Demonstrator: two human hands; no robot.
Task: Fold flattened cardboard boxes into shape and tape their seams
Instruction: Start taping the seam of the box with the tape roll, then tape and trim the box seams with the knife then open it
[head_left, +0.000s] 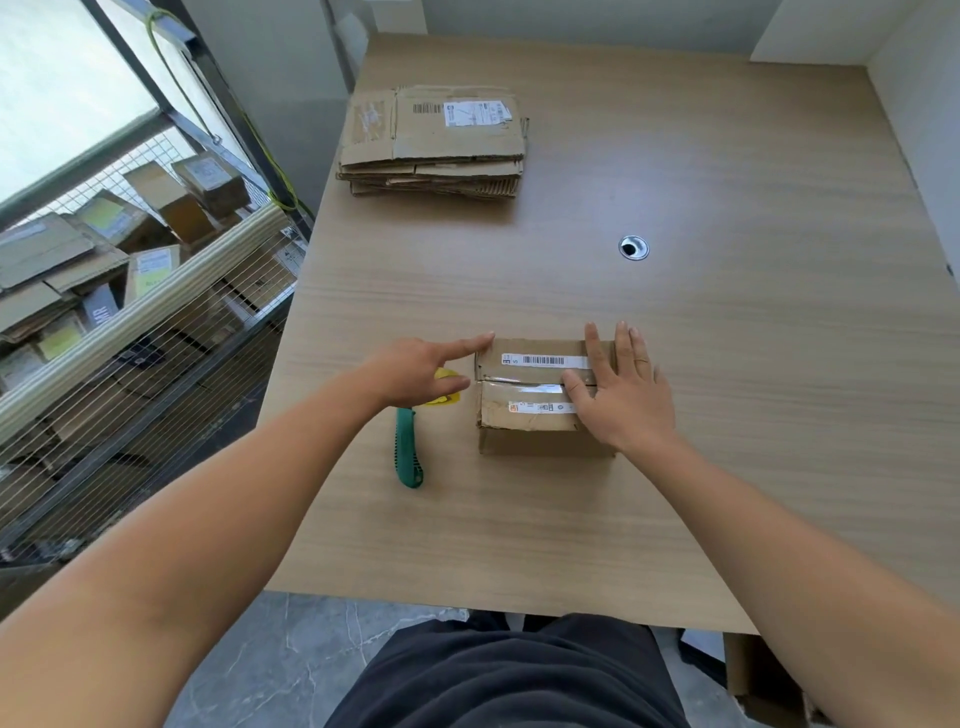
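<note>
Head view: A small brown cardboard box with white barcode labels (524, 410) stands folded into shape on the pale wood-grain table (727, 467), straight ahead of the person and within reach of both arms. Its long axis and its top centre seam run left to right, and a glossy strip shows along the seam.

The right hand (623, 395) lies flat on the right end of the box top, fingers spread across both flaps and the seam. The left hand (421, 371) is just beside the left end. Its forefinger is straight and touches the far left top corner, and its thumb is straight too. It seems to grip nothing.

A yellow plastic object (448, 399), partly hidden under that hand, sits on the table close to the box. A green-handled utility knife (409, 452) lies nearer the person, on the left hand's side.

A stack of flattened brown cardboard boxes (436, 143) waits well apart at the far left of the table, with a round metal cable hole (634, 248) between it and the right hand. A wire-mesh cart holding more cardboard boxes (130, 291) stands left of the table. Nothing blocks the seam.
</note>
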